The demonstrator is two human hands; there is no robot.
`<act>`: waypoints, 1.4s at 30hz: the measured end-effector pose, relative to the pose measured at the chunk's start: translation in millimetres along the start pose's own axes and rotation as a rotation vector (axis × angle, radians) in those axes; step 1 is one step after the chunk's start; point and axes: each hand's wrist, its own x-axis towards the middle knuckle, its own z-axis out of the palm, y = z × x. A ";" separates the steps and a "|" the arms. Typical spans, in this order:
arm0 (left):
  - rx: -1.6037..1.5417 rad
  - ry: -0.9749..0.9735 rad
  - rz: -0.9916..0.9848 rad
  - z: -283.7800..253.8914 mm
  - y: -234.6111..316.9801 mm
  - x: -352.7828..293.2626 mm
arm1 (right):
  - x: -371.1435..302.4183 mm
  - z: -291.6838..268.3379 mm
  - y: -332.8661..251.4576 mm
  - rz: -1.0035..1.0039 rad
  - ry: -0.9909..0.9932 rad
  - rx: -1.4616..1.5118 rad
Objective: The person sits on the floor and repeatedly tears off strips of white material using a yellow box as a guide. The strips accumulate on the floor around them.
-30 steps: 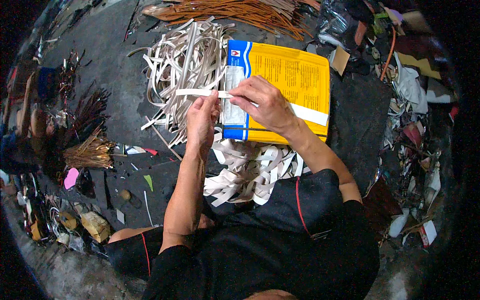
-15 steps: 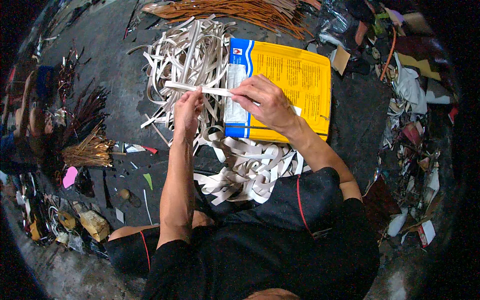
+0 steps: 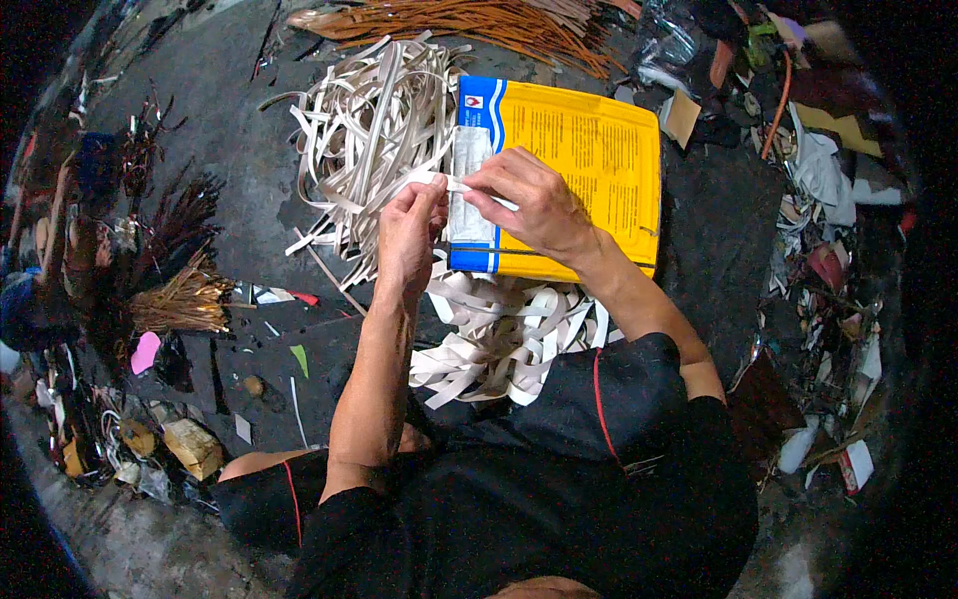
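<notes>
A white flat strip [image 3: 454,184] is pinched between my two hands, over the left edge of a yellow and blue container [image 3: 589,150] lying flat. My left hand [image 3: 411,225] grips it between thumb and fingers, and my right hand [image 3: 529,200] pinches it close by on the right. Left of the container a tangled heap of narrow white strips [image 3: 369,120] lies on the floor. Wider white strips [image 3: 499,339] are piled between the container and my lap. A pale patch [image 3: 471,160] covers part of the container's blue band.
Long orange-brown strips [image 3: 469,28] lie in a bundle at the far side. Mixed scraps [image 3: 828,260] cover the floor along the right. Brown strips [image 3: 185,298], a pink scrap [image 3: 145,351] and a light block [image 3: 193,449] lie at the left.
My left hand has moved right, close to my right hand, while still pinching the strip. My right hand has hardly moved.
</notes>
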 end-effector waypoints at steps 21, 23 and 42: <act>-0.423 0.045 -0.023 -26.3 -12.6 25.4 | 3.8 6.2 -0.4 0.019 -0.002 0.050; -0.514 0.020 -0.080 -7.9 -2.3 11.4 | 2.3 4.4 -0.2 0.025 0.014 0.059; 0.024 0.016 0.049 -18.2 -8.6 18.1 | 2.5 -4.0 0.6 0.047 -0.035 0.101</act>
